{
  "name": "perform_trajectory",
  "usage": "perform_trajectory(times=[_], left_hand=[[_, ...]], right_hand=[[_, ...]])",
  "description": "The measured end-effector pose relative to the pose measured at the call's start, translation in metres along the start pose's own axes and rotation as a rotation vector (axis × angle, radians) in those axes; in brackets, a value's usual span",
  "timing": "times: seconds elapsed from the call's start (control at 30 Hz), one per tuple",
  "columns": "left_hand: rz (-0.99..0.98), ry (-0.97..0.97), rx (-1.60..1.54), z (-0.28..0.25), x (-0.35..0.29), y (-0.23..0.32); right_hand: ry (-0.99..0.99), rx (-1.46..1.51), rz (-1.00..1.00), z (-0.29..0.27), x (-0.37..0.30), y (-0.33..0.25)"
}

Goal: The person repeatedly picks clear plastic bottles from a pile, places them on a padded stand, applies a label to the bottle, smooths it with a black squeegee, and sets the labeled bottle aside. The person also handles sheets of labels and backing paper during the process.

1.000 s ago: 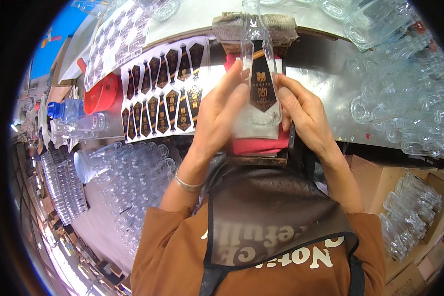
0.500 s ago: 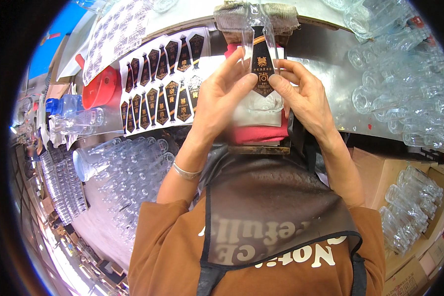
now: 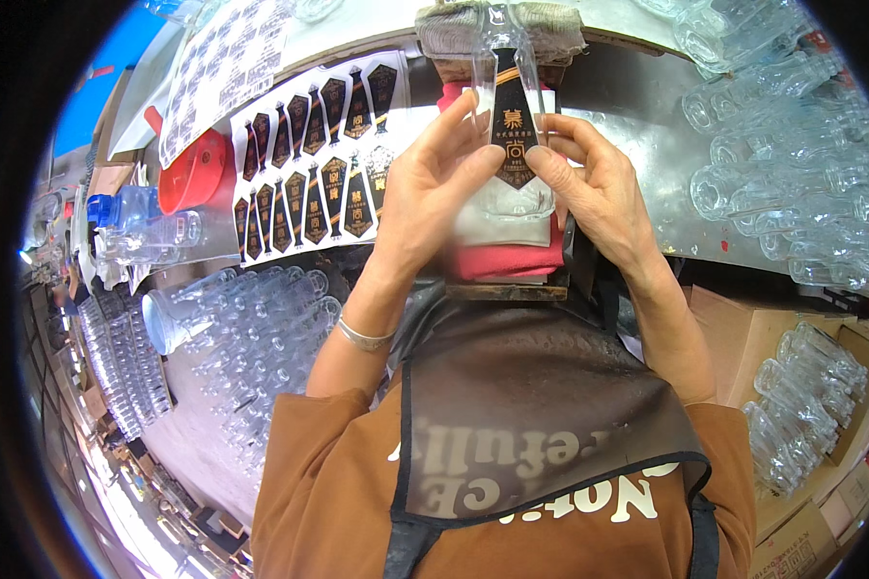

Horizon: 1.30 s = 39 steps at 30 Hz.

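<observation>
A clear glass bottle (image 3: 521, 205) lies on its side in front of me, its neck pointing away. On its upper face is a black tie-shaped decal (image 3: 514, 121) with gold lettering and orange stripes. My left hand (image 3: 436, 183) grips the bottle's left side, the thumb pressing the decal's lower left edge. From the right, my right hand (image 3: 603, 198) mirrors it, fingers curled along the glass and thumb on the decal's lower right edge. Beneath the bottle are a white sheet and red cloth (image 3: 512, 261) on a small stand. The neck rests by a folded beige cloth (image 3: 444, 34).
A sheet of tie-shaped decals (image 3: 309, 159) lies to the left, near a red bowl (image 3: 198, 172). Many clear bottles (image 3: 251, 328) stand at lower left. More bottles (image 3: 763, 183) lie on the metal table at right. A cardboard box (image 3: 734, 338) holds several others.
</observation>
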<state>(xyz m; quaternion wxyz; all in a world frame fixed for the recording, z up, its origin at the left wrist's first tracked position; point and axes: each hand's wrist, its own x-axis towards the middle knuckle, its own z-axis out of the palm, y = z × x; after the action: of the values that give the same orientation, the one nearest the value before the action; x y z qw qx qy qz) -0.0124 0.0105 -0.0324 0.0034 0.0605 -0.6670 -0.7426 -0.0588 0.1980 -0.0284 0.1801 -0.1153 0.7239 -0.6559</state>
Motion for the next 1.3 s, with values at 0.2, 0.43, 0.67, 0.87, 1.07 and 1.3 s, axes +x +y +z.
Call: perform_trajectory(times=[0.2,0.43,0.67,0.87,1.07,1.3], left_hand=[[0.006,0.015,-0.037,0.002,0.000,-0.001],[0.145,0.081,0.175,-0.001,0.008,0.003],[0.495,0.129,0.747,0.004,0.033,0.022],[0.523,0.124,0.838,0.003,0.036,0.015],[0.542,0.132,0.832,0.005,0.036,0.011],[0.532,0.135,0.728,0.006,0.037,0.009]], right_hand=[[-0.010,0.001,0.018,-0.001,0.001,-0.001],[-0.099,0.033,0.055,-0.025,0.028,-0.005],[-0.049,-0.168,-0.025,-0.022,0.073,-0.020],[-0.069,-0.290,0.039,-0.017,0.085,-0.026],[-0.084,-0.329,0.027,-0.016,0.091,-0.028],[-0.120,-0.266,0.020,-0.021,0.097,-0.025]])
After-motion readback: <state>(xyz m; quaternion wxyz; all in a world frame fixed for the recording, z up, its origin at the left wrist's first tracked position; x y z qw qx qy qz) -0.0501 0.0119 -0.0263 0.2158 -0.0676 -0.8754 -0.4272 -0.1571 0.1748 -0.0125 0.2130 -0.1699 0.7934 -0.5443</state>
